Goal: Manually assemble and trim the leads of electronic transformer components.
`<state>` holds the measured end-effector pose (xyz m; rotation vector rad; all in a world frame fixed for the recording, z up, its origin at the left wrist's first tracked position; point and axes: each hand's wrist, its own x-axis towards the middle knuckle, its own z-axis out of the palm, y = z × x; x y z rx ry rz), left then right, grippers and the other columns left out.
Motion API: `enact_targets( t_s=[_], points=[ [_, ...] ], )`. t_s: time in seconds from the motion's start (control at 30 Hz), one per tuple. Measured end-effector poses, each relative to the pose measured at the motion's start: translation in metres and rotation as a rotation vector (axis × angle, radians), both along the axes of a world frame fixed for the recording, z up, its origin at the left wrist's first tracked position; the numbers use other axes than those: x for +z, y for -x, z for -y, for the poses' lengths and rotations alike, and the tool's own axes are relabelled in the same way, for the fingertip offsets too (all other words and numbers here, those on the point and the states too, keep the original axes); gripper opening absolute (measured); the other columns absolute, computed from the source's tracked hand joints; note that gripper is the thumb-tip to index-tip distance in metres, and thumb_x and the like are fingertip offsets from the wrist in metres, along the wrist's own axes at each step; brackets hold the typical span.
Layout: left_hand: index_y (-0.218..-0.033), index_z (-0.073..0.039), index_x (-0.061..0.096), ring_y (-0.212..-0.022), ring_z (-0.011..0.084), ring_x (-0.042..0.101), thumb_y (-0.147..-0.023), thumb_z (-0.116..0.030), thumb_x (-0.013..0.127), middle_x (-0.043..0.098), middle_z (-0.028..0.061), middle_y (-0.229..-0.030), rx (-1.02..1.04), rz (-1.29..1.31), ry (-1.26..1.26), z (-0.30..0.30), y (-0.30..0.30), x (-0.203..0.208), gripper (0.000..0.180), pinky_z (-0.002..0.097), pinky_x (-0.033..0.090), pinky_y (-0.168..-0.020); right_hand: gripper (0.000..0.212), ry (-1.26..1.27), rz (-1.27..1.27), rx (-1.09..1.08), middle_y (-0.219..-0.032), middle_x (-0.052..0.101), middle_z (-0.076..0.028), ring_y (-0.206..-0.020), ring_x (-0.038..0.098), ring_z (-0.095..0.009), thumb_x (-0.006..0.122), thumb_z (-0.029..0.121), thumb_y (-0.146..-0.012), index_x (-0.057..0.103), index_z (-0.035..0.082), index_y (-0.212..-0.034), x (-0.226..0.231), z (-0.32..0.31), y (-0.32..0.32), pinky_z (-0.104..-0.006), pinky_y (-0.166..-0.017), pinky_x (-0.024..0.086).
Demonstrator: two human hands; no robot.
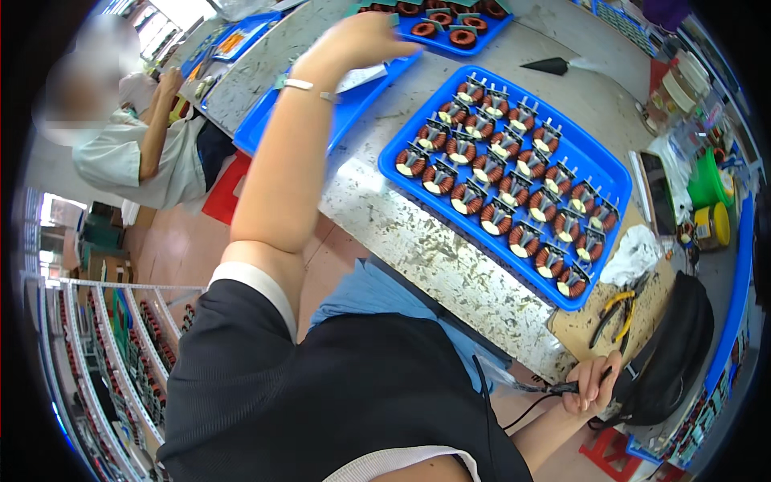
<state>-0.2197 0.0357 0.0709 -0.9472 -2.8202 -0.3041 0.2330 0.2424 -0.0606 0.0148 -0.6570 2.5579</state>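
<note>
My left hand (pixel 353 44), blurred by motion, reaches over the far blue tray (pixel 353 108); its fingers are partly hidden, so their grip does not show. Beneath it lies something white and flat (pixel 363 78). My right hand (pixel 590 386) is low at the right near the bench edge, its fingers closed around a thin black piece (pixel 564 388) with a black cord. In the large blue tray (pixel 606 165), copper-wound ring coils (pixel 488 167) on black bases stand in rows, pins up, with pale patches on their sides.
At the back, another blue tray (pixel 458 50) holds more coils with green pieces. Yellow-handled pliers (pixel 622 317), crumpled white tissue (pixel 632 255) and a black bag (pixel 671 353) lie at the right. A black-tipped cone (pixel 548 66) rests behind the tray. Another person (pixel 136 153) sits at the left.
</note>
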Motion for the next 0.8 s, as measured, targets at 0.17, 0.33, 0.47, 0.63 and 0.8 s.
enact_targets(
  t_s=[0.17,0.33,0.47,0.63,0.8],
  points=[
    [-0.078,0.002,0.064,-0.065,0.0226,0.061,-0.063,-0.049,0.07,0.062,0.0134,-0.07,0.492,0.074,0.094,0.161,0.075,-0.029,0.053,0.0323,0.048,-0.061,0.013,0.02,-0.011,0.022,-0.056,0.046,-0.008,-0.036,0.043,-0.009,0.048,0.006,-0.088,0.039,-0.001,-0.094,0.004,0.002,0.001,-0.0199,-0.023,0.032],
    [-0.066,0.007,0.061,-0.068,0.0303,0.061,-0.057,-0.056,0.07,0.061,0.0211,-0.072,0.546,0.062,-0.113,0.186,0.052,-0.071,0.064,0.038,0.047,-0.065,0.009,0.041,0.014,0.021,-0.057,0.042,-0.007,-0.037,0.04,-0.009,0.044,0.005,-0.089,0.038,0.001,-0.093,0.005,0.002,0.004,-0.0182,-0.025,0.034],
    [-0.083,0.006,0.059,-0.08,0.0329,0.061,-0.06,-0.048,0.073,0.062,0.0219,-0.086,0.607,0.041,-0.145,0.173,0.058,-0.09,0.06,0.0386,0.047,-0.072,0.007,0.03,0.081,-0.033,-0.057,0.041,-0.007,-0.036,0.039,-0.008,0.043,0.006,-0.09,0.038,0.001,-0.093,0.004,0.002,0.006,-0.0167,-0.026,0.033],
    [-0.09,0.002,0.055,-0.085,0.0333,0.059,-0.059,-0.027,0.077,0.062,0.019,-0.088,0.487,-0.055,-0.204,0.174,0.048,-0.094,0.048,0.0383,0.047,-0.075,0.006,0.035,0.145,-0.071,-0.057,0.041,-0.006,-0.037,0.039,-0.007,0.042,0.007,-0.091,0.04,0.001,-0.092,0.005,0.003,0.004,-0.0153,-0.028,0.034],
    [-0.098,-0.001,0.054,-0.089,0.0238,0.058,-0.062,-0.015,0.075,0.061,0.0127,-0.091,0.139,-0.149,-0.451,0.158,-0.017,-0.072,0.044,0.0325,0.045,-0.08,0.029,-0.05,0.223,-0.127,-0.061,0.04,-0.004,-0.04,0.038,-0.006,0.041,0.008,-0.091,0.039,-0.003,-0.118,-0.006,-0.002,-0.011,-0.0152,-0.03,0.036]
  ],
)
